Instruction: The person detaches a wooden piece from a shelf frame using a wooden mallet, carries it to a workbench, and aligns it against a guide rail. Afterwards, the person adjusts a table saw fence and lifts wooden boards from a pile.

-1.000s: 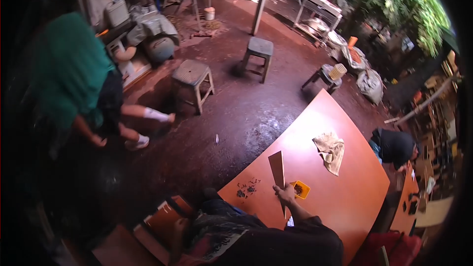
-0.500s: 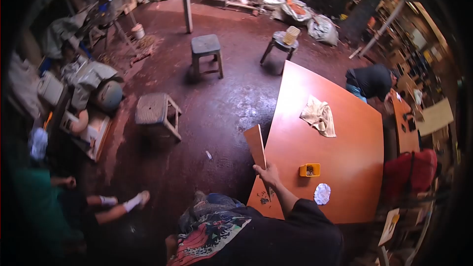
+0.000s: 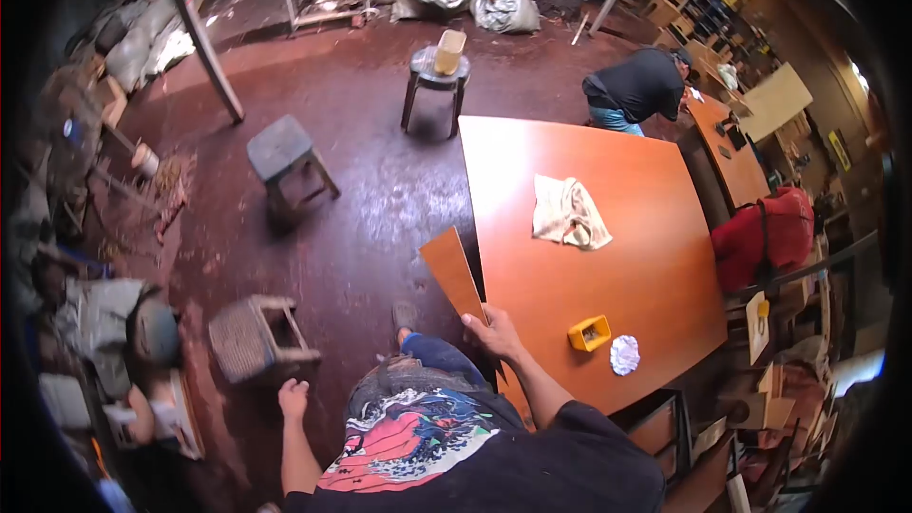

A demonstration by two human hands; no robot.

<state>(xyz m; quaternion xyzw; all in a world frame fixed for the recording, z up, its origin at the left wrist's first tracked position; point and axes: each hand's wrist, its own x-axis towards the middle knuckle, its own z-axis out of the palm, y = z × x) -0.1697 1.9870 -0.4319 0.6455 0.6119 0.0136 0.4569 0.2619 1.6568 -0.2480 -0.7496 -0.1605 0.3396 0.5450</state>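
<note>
My right hand (image 3: 494, 332) is closed around the lower part of a thin brown wooden board (image 3: 448, 269), which tilts up to the left beside the near left edge of the large table (image 3: 655, 275). Away from the table, at my left side, my left hand (image 3: 294, 399) has its fingers curled in, with nothing seen in it. Nearest to that hand is a woven-top stool (image 3: 242, 342). On the tabletop lie a crumpled beige cloth (image 3: 570, 214), a yellow container (image 3: 590, 333) with small pieces inside, and a crumpled white piece (image 3: 624, 355).
A grey stool (image 3: 280, 147) and a dark round stool (image 3: 427, 71) bearing a pale container stand on the floor. Beyond the table a person (image 3: 636, 85) bends over a workbench (image 3: 727, 147). A red bag-like thing (image 3: 769, 237) sits at the right. A post (image 3: 204, 38) rises at upper left.
My view has turned rightward, so the stools and table sit further left. My left hand has come into view. The board is still in my right hand, and one foot now shows below.
</note>
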